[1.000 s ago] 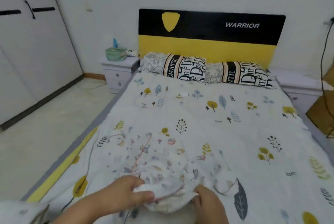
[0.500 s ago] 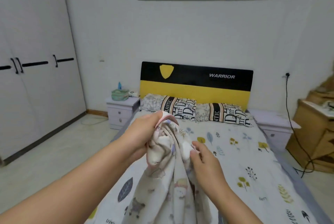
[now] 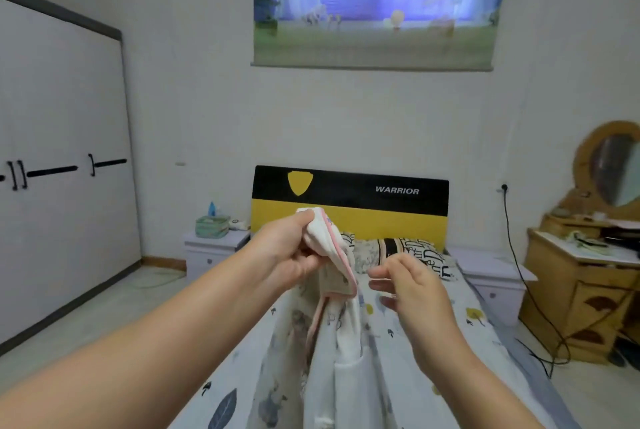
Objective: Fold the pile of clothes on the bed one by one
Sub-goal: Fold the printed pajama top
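The left hand (image 3: 289,248) is raised in front of the headboard (image 3: 349,207), its fingers and thumb curled round the bunched top of a garment (image 3: 332,324), pinching it fast. The garment is white with a small printed pattern and a pink trim; it hangs from that hand straight down over the bed (image 3: 433,318), its lower part running out of the bottom of the view. The right hand (image 3: 412,290) is just beside the garment on its right, apart from it, with fingers loosely spread and pointing toward the cloth, holding nothing. The bed has a white sheet printed with leaves, and 2 pillows (image 3: 405,254) lie against the black and yellow headboard. A nightstand (image 3: 214,248) to the left carries a green box (image 3: 212,226). A wardrobe (image 3: 62,165) fills the left wall, a poster (image 3: 377,6) hangs above the bed, and a wooden dresser (image 3: 581,290) with an oval mirror (image 3: 613,172) stands at right.
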{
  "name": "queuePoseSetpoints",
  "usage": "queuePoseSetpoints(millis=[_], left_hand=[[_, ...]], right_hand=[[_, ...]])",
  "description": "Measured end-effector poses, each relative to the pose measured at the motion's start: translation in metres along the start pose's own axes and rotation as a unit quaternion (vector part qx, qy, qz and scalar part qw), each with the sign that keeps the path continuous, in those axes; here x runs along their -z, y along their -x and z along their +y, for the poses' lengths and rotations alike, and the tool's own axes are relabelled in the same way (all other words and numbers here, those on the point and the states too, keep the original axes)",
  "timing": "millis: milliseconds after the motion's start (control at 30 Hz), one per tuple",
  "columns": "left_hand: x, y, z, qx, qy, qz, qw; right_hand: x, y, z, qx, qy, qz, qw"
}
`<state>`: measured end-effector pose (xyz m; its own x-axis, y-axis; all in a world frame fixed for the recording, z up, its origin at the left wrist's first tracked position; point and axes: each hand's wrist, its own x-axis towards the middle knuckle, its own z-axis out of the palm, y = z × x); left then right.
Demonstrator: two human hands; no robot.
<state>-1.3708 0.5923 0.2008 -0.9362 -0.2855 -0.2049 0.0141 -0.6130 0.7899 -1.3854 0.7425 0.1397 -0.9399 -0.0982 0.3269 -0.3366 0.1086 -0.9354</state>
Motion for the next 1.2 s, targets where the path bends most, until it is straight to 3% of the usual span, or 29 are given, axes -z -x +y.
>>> queuePoseSetpoints(millis=[67, 133, 233, 367, 433, 533, 667, 733, 767, 867, 900, 967, 1033, 1100, 1200], left_hand=[[0.002, 0.001, -0.003, 0.009, -0.006, 0.004, 1.000], [-0.002, 0.006, -0.007, 0.012, -0.027, -0.007, 1.000], [-0.006, 0.014, -0.010, 0.007, -0.079, -0.029, 0.996], [0.011, 0.011, -0.006, -0.036, -0.233, -0.065, 0.970], [0.021, 0.007, -0.008, -0.077, -0.298, -0.072, 0.949], [0.039, -0.002, -0.022, -0.199, -0.407, -0.028, 0.891], [0.061, -0.017, -0.055, -0.315, -0.547, 0.050, 0.774], [0.072, -0.025, -0.068, -0.329, -0.612, 0.092, 0.714], [0.078, -0.029, -0.072, -0.302, -0.640, 0.095, 0.700], [0.088, -0.040, -0.073, -0.206, -0.661, 0.018, 0.722], [0.088, -0.040, -0.070, -0.188, -0.639, 0.002, 0.746], [0.081, -0.040, -0.059, -0.160, -0.536, 0.017, 0.829], [0.065, -0.039, -0.046, -0.134, -0.427, 0.028, 0.894], [0.048, -0.033, -0.038, -0.138, -0.409, 0.009, 0.902], [0.017, -0.023, -0.037, -0.159, -0.405, -0.048, 0.899]], right_hand=[[0.009, 0.002, -0.020, -0.015, -0.041, -0.073, 0.996], [0.004, 0.006, -0.025, -0.006, 0.015, -0.149, 0.989], [-0.008, 0.003, -0.020, 0.043, 0.095, -0.108, 0.989], [0.000, -0.015, -0.029, -0.061, -0.047, -0.096, 0.992], [0.003, -0.025, -0.039, -0.072, -0.074, -0.117, 0.988], [0.002, -0.038, -0.054, -0.087, -0.108, -0.124, 0.983], [-0.004, -0.049, -0.068, -0.085, -0.184, -0.131, 0.971], [0.001, -0.054, -0.071, -0.088, -0.191, -0.116, 0.971], [0.007, -0.056, -0.072, -0.094, -0.193, -0.106, 0.971], [0.027, -0.059, -0.068, -0.121, -0.181, -0.076, 0.973], [0.035, -0.058, -0.062, -0.137, -0.167, -0.065, 0.974], [0.051, -0.053, -0.046, -0.167, -0.119, -0.059, 0.977], [0.066, -0.043, -0.026, -0.175, 0.025, -0.086, 0.980], [0.077, -0.033, -0.002, -0.185, 0.189, -0.105, 0.958], [0.074, -0.019, 0.032, -0.153, 0.337, -0.076, 0.926]])
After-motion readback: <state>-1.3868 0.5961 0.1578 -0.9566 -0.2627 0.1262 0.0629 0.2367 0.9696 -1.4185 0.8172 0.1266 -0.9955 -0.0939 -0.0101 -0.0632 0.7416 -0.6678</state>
